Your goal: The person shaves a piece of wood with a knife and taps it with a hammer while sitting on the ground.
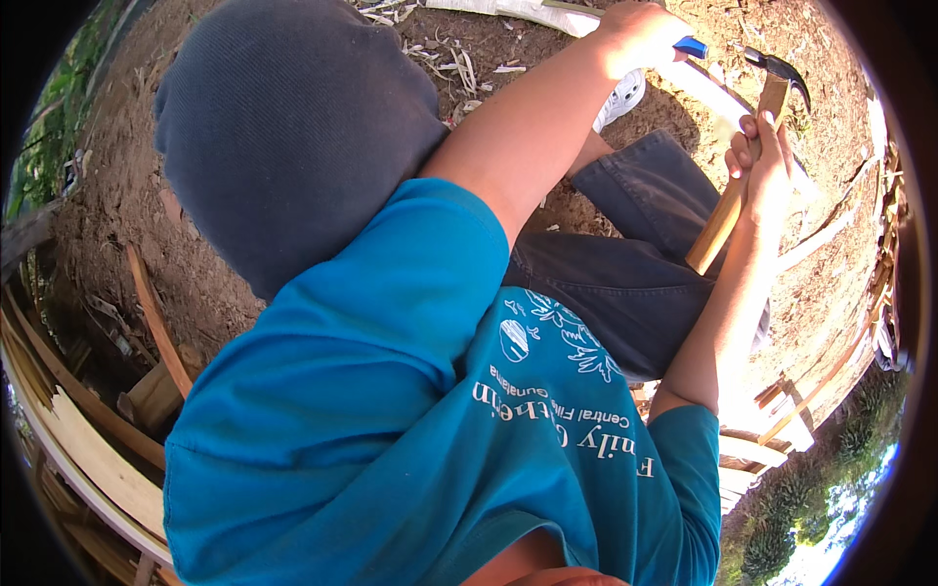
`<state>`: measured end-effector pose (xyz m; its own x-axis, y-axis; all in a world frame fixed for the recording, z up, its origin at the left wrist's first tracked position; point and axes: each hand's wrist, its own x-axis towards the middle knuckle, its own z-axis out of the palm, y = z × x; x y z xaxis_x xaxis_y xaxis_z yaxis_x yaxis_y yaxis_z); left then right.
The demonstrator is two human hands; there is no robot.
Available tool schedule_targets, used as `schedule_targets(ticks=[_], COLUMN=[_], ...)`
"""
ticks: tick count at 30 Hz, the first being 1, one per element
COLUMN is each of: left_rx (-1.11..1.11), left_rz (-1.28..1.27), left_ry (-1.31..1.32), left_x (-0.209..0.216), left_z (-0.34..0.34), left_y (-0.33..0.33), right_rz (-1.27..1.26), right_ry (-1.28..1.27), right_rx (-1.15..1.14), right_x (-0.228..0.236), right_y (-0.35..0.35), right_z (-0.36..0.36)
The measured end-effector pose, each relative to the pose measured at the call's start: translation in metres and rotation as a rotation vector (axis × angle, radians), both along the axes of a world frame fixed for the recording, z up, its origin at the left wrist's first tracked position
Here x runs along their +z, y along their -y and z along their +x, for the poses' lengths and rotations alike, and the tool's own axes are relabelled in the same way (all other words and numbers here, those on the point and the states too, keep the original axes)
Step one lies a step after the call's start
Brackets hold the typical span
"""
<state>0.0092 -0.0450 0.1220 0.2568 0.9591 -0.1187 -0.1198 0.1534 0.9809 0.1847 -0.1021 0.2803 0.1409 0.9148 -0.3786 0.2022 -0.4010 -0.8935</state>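
Observation:
In my right hand (762, 161) is a claw hammer (723, 223), its wooden handle slanting up to a dark metal head (778, 70). The fingers wrap the handle's upper part, a little below the head. My left hand (640, 34) is closed round a blue-handled tool (692, 47); the blue end sticks out toward the hammer head, with a gap between them. The tool's working end is hidden or too small to tell. A long pale piece of wood (508, 8) runs under and behind my left hand, close to the ground.
Wood shavings (459, 68) litter the brown dirt ground (532, 49). My bent knee (303, 137) fills the upper left, and a white shoe (622, 98) shows below my left hand. Boards and wood strips (107, 449) lie at the lower left; more pale wood (752, 449) lies at right.

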Motion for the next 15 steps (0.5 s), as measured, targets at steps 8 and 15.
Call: schedule_targets(ticks=[8,15], left_rx=[0.188,0.134], left_rz=[-0.321,-0.374], left_ry=[0.388,0.557], left_x=[0.012,0.030], left_z=[0.016,0.009], left_y=[-0.019,-0.007], right_rz=[0.007,-0.061], right_ry=[-0.047,0.089], right_rx=[0.031,0.096], right_x=[0.002,-0.002], right_y=[0.001,0.009], right_z=[-0.004,-0.017])
